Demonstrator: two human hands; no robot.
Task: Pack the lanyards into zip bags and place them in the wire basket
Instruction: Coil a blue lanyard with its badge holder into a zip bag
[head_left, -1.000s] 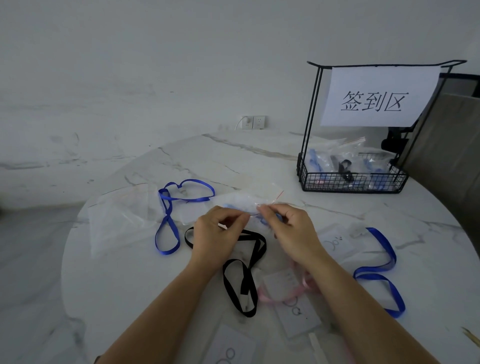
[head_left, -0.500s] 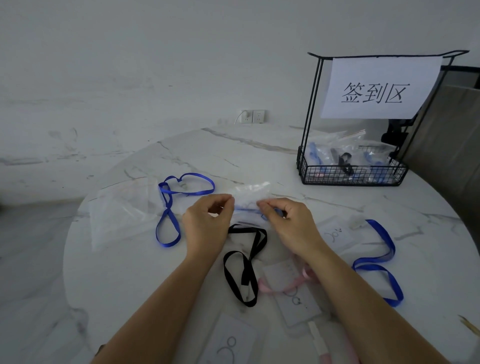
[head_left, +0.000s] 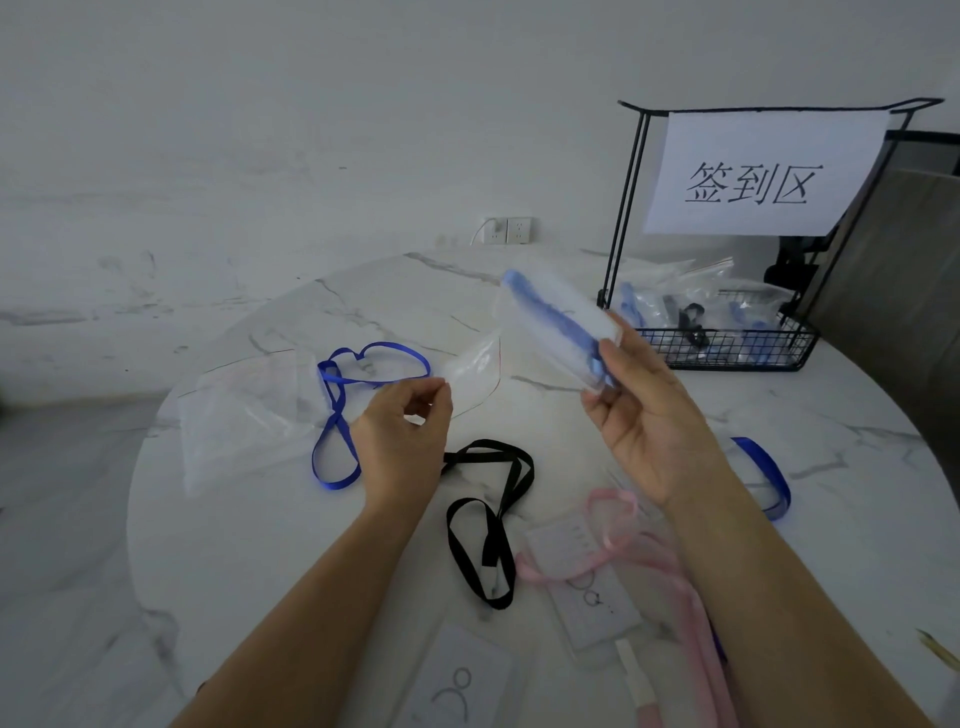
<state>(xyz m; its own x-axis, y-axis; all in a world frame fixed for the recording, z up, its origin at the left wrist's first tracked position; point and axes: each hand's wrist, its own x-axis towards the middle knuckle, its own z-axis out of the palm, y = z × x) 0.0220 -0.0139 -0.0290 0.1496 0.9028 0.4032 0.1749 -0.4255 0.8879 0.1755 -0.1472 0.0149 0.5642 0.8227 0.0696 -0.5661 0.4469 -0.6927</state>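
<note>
Nearest, the black lanyard (head_left: 490, 553) and pink lanyard (head_left: 607, 540) lie loose by the forearms, where a sweeping arm could drag them. The left hand (head_left: 402, 431) is loosely curled at an empty zip bag (head_left: 475, 364), and I cannot tell whether it pinches the edge. The right hand (head_left: 644, 431) grips one end of the filled zip bag (head_left: 530, 312) above the table (head_left: 234, 571), so it could slip short of the heaped wire basket (head_left: 727, 351), far right.
</note>
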